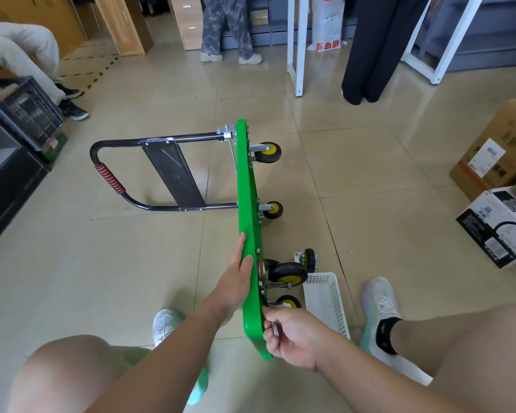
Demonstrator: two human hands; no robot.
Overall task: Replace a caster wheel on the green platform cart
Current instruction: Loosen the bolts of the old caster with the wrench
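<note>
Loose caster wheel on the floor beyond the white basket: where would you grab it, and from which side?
Probably by its black wheel, coming down from above. The loose caster stands with the wheel's rim uppermost and free. Its pale mounting plate sits low on the left, toward the green cart, while a mounted caster and the white basket crowd the near side.
</note>
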